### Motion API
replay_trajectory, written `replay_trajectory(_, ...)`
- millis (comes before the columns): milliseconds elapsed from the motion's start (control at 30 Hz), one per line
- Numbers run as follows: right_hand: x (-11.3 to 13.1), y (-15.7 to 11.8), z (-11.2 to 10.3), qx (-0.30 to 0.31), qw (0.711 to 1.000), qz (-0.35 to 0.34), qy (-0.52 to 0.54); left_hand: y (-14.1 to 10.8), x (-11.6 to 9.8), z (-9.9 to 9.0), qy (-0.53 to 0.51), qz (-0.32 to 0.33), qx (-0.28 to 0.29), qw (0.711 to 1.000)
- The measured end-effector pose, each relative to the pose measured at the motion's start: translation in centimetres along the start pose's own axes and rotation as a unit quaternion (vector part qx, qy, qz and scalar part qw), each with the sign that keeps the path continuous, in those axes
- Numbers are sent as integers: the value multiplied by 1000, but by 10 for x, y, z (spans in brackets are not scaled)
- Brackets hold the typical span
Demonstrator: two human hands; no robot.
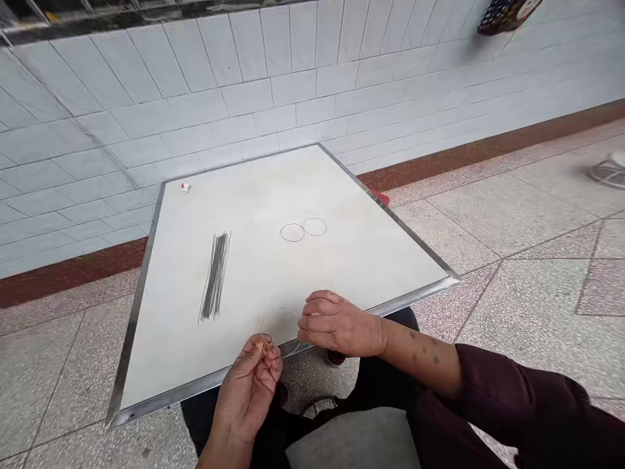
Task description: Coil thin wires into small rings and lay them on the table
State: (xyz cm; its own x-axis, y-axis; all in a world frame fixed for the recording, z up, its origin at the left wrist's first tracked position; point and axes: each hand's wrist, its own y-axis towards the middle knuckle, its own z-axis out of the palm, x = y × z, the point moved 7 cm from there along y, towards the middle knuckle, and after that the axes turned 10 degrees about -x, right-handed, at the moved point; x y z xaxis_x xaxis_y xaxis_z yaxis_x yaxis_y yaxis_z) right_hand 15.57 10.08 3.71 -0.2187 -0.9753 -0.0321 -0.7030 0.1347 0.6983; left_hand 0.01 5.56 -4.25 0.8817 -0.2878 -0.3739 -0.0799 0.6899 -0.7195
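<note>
A thin wire bent into a loop (pixel 282 308) is held between my two hands over the near edge of the table. My left hand (pixel 249 381) pinches the wire at the loop's left side, palm turned up. A tan wrapping, perhaps tape, shows at its fingertips. On the loop's right side, my right hand (pixel 334 322) has its fingers closed on the wire, the fingertips partly hidden. Farther back lie two thin wire rings, the left ring (pixel 293 224) touching the right ring (pixel 315 218). A bundle of straight wires (pixel 215 277) rests on the left part of the table.
The white table (pixel 254 189) has a metal rim and stands by a tiled wall (pixel 268 94). A small red and white object (pixel 185 187) sits in its far left corner. Speckled floor (pixel 532 306) surrounds it. Something red (pixel 381 197) shows beyond the right edge.
</note>
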Motion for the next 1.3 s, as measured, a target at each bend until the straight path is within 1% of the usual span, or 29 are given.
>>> replay_trajectory(100, -4, -1, 1, 0, 999, 27, 19, 9, 2, -3, -3, 15, -14, 1000)
replay_trajectory(167, -9, -2, 0, -22, 996, 68, 45, 13, 2, -2, -4, 25, -12, 1000)
replay_trajectory(233, -17, -3, -3, -67, 985, 134, 81, 13, 4, 1, -2, 29, -2, 1000)
replay_trajectory(300, -27, -4, -8, -115, 964, 211, 111, 11, 7, 5, 17, 26, 12, 999)
replay_trajectory(333, -31, -3, -10, -131, 955, 240, 118, 9, 9, 8, 33, 24, 21, 999)
replay_trajectory(367, -33, -1, -11, -136, 949, 255, 121, 6, 11, 10, 52, 24, 30, 998)
replay_trajectory(400, -34, 2, -10, -128, 951, 255, 120, 3, 13, 13, 71, 24, 39, 996)
replay_trajectory(467, -30, 11, -8, -99, 962, 229, 115, -1, 17, 16, 102, 23, 50, 993)
replay_trajectory(567, -25, 19, -5, -74, 971, 199, 108, -5, 22, 18, 117, 13, 51, 992)
replay_trajectory(700, -20, 19, -2, -44, 975, 196, 93, -9, 27, 18, 111, -2, 55, 992)
replay_trajectory(867, -14, 19, -2, -6, 982, 171, 86, -13, 31, 21, 115, -26, 63, 991)
replay_trajectory(1033, -14, 20, -2, 0, 983, 159, 94, -16, 32, 23, 133, -31, 76, 988)
replay_trajectory(1167, -13, 22, -5, 24, 985, 131, 107, -13, 34, 22, 156, -40, 101, 982)
replay_trajectory(1300, -8, 24, -8, 66, 989, 91, 93, -8, 39, 16, 174, -55, 106, 977)
